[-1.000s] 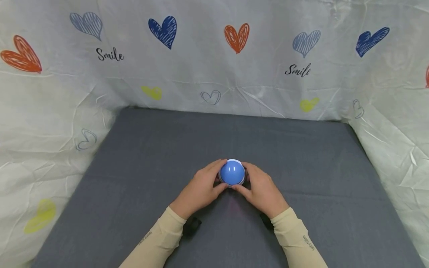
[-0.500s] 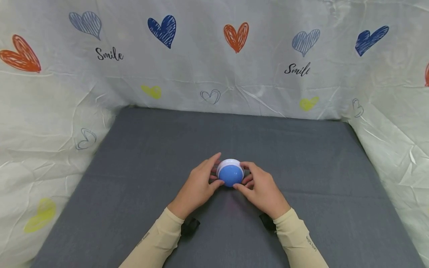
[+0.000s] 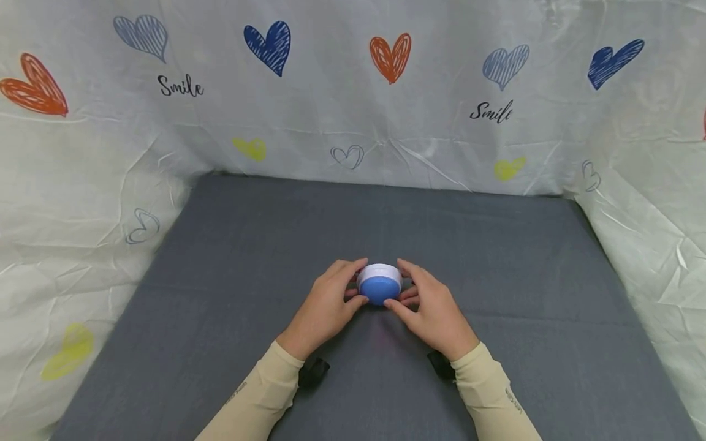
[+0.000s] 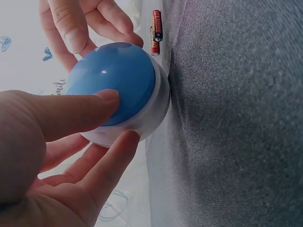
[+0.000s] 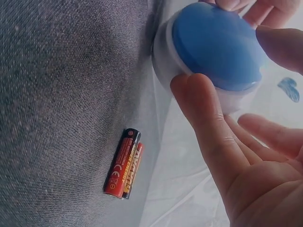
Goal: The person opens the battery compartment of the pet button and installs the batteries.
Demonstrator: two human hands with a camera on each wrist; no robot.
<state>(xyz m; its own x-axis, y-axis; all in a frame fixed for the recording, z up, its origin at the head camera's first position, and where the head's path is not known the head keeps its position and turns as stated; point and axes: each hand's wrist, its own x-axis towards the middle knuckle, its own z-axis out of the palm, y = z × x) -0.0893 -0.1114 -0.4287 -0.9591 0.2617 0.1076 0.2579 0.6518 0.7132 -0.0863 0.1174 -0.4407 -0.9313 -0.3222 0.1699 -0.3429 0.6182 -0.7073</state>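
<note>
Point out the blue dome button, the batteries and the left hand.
blue dome button (image 5: pixel 215 45): right wrist view, middle of the blue dome.
batteries (image 5: pixel 124 163): right wrist view, red label.
left hand (image 3: pixel 325 306): head view, back of the hand.

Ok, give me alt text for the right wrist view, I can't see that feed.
A right hand holds a round device with a blue dome and a white base between thumb and fingers, above grey cloth. Two red and black batteries lie side by side by the cloth's edge.
</note>
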